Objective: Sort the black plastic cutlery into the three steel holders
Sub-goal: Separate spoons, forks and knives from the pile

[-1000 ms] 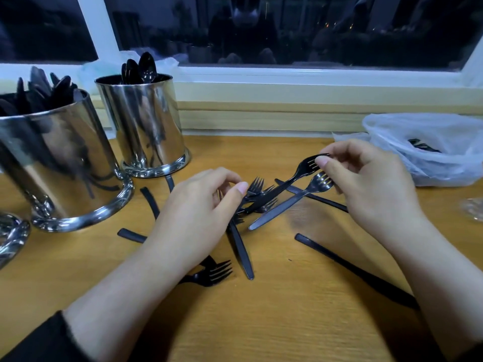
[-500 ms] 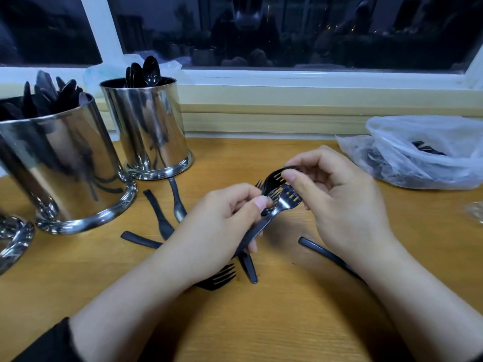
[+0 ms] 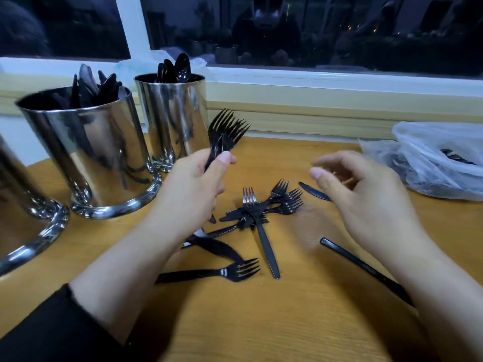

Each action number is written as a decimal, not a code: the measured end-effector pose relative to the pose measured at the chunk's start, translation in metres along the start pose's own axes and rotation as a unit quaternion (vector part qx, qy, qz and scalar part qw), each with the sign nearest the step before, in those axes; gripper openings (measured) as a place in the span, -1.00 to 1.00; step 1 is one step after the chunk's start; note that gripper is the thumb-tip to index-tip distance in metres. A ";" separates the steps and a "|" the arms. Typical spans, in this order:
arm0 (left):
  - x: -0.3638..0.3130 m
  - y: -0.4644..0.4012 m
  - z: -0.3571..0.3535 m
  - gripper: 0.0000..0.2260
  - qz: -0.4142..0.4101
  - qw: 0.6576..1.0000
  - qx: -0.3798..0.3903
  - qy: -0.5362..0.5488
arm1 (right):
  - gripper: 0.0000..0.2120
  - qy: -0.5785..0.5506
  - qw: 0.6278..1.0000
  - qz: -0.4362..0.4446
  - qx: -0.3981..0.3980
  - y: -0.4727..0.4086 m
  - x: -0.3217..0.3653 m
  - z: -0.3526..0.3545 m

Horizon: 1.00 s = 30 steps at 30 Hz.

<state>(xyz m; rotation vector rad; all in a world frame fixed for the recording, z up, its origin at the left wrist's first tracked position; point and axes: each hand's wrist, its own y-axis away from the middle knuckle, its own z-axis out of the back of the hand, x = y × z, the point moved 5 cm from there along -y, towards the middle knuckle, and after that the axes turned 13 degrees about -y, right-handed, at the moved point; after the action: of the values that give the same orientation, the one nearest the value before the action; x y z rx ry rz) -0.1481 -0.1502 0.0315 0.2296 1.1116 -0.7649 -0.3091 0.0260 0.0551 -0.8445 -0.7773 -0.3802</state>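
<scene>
Sorting step: forks being gathered into one bunch, judging by what the left hand (image 3: pixel 192 190) carries.
Left grip: pressed shut around the handles of a bunch of forks (image 3: pixel 226 131); tines point up and away, long axis slightly tilted from upright.
Right grip: right hand (image 3: pixel 366 197) spread loose, fingers curled, holding nothing; it is blurred, so finer detail cannot be told.
Loose cutlery: a crossed heap of forks (image 3: pixel 264 209) lies on the table (image 3: pixel 287 322) between the two hands, below and right of the left grip, lower left of the right grip; handles run mostly toward the person.
Single fork (image 3: pixel 222 273): nearer the person, under the left forearm, long axis across the table, tines to the right.
Knife (image 3: pixel 313 191): just beside the right fingertips.
Holders: middle holder (image 3: pixel 86 152) and far holder (image 3: pixel 172 118) stand left of the left grip, both already carrying cutlery; nearest holder (image 3: pixel 28 231) only partly in view, contents hidden.
Key relation: the holders are on the left hand's side; the right hand is nearer the heap.
Plastic bag (image 3: pixel 439 158): far right, dark cutlery inside.
Writing: none readable.
</scene>
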 end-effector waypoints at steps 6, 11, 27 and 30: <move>0.024 0.002 0.013 -0.70 0.009 0.999 -0.014 -0.044 | -0.77 0.110 0.981 -0.076 0.138 0.000 0.007 -0.059; 0.024 0.000 0.010 -0.71 0.020 0.999 -0.007 -0.045 | -0.58 0.137 0.962 -0.132 0.194 0.010 -0.001 -0.081; 0.013 0.004 0.001 -0.83 0.022 0.998 0.064 0.000 | -0.67 -0.217 0.957 -0.193 0.020 0.009 -0.005 -0.066; 0.007 0.006 0.001 -0.84 0.012 0.998 0.064 -0.005 | -0.87 -0.342 0.920 -0.190 -0.010 0.008 -0.002 -0.065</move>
<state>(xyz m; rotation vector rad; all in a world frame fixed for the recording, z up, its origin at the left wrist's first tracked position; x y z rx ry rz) -0.1418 -0.1490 0.0247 0.3469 1.0495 -0.8165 -0.2760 -0.0197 0.0224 -0.8490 -1.6056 -0.4386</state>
